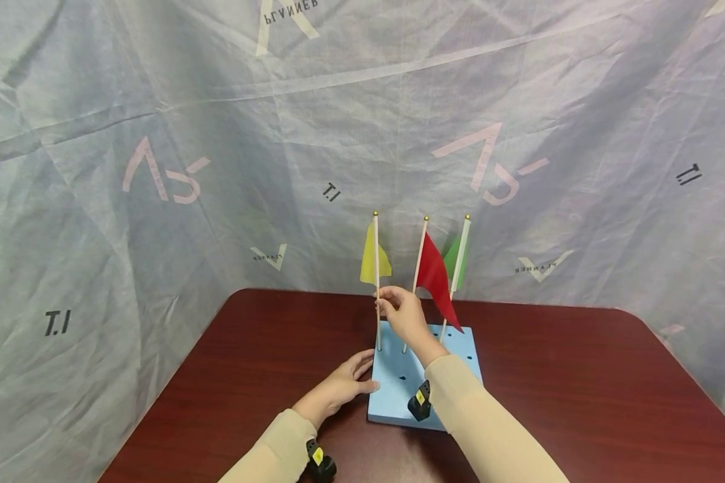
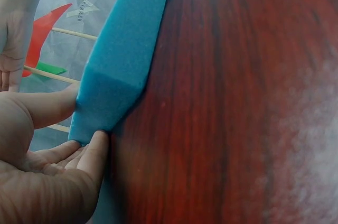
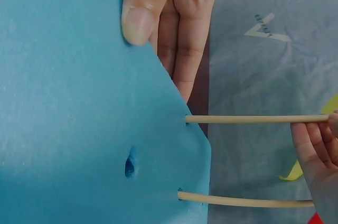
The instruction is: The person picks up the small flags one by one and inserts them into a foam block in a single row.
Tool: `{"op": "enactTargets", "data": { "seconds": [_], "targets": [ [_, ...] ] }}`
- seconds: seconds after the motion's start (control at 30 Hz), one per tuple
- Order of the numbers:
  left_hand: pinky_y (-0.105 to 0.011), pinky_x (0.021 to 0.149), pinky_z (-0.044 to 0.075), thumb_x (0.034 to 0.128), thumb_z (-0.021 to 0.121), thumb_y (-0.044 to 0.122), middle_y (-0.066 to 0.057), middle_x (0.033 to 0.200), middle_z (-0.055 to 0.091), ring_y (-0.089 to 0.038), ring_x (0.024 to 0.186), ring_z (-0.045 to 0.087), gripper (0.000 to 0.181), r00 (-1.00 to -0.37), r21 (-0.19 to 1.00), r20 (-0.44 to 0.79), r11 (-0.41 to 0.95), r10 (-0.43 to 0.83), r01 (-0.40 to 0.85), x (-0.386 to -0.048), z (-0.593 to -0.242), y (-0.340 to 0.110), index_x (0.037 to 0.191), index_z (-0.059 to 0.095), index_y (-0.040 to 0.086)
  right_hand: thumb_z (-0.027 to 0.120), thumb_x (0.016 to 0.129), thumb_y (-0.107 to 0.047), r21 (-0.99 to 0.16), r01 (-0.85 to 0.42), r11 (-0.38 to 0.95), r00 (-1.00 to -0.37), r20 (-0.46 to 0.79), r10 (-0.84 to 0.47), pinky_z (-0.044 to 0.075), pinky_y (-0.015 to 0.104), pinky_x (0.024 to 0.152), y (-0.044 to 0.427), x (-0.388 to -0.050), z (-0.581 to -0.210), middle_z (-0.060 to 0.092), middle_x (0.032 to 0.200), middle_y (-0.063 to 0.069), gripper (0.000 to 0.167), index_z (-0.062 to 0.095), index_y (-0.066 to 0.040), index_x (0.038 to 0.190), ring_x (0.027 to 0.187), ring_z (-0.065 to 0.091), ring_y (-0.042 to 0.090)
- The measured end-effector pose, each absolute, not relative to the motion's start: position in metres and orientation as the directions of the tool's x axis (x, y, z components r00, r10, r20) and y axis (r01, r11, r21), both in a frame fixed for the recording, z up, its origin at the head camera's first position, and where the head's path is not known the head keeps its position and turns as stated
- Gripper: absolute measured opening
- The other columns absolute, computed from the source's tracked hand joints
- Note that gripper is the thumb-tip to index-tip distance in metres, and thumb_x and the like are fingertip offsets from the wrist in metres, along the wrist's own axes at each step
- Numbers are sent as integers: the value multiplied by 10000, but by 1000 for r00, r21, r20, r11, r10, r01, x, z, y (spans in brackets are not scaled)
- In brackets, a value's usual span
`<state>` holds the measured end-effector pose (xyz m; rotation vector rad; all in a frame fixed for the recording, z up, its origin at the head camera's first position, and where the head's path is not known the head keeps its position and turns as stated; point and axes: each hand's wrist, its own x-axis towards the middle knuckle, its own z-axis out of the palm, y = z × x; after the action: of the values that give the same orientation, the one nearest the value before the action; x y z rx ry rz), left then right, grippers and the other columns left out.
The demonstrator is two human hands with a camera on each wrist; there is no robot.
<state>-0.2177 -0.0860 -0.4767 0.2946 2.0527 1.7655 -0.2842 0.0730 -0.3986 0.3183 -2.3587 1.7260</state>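
Observation:
My right hand (image 1: 405,314) pinches the thin wooden stick of a yellow flag (image 1: 370,265), whose foot stands in a hole near the left edge of a light blue foam board (image 1: 389,406). At the board's left side my left hand (image 1: 340,384) holds the edge. Its thumb (image 3: 139,26) lies on the top face, and the other fingers (image 2: 95,155) touch the side. A red flag (image 1: 436,278) stands in the board right of the yellow one, leaning slightly. Farther right is a green flag (image 1: 457,261), partly behind the red cloth.
Several holes show in the board, one of them an open hole (image 3: 130,167) near the sticks. The board lies on a dark red wooden table (image 1: 266,349). Behind the table hangs a grey printed cloth (image 1: 362,134). A black camera is worn on each wrist.

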Motion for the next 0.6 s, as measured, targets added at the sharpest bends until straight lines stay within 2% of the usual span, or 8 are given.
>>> {"op": "enactTargets", "data": {
  "seconds": [0.2,0.43,0.6],
  "targets": [
    [-500,1081,371,894,672,31,-215,1556,298,-363,1454,258,747,-887,979,-175,167,427,-112,-217,-477,-86,1516,259,36,630,921,-14,-908,-277,315,-960,271,-64,590,333,729,71,-285,-401,700,921,166,92,692,-27,987,804,705,256],
    [-510,1088,366,903,670,56,-208,1566,279,-356,1458,252,760,-889,974,-191,191,415,-121,-217,-476,-85,1526,235,42,595,949,-31,-851,-303,428,-952,284,-110,584,308,706,68,-289,-399,704,923,161,119,697,-6,1005,787,698,209],
    [-523,1096,350,905,662,40,-220,1569,263,-362,1461,239,761,-890,975,-195,180,413,-131,-218,-477,-85,1527,222,25,586,952,-23,-845,-289,451,-957,266,-114,578,299,689,65,-291,-400,712,932,168,132,695,8,1019,758,693,190]
  ]
}}
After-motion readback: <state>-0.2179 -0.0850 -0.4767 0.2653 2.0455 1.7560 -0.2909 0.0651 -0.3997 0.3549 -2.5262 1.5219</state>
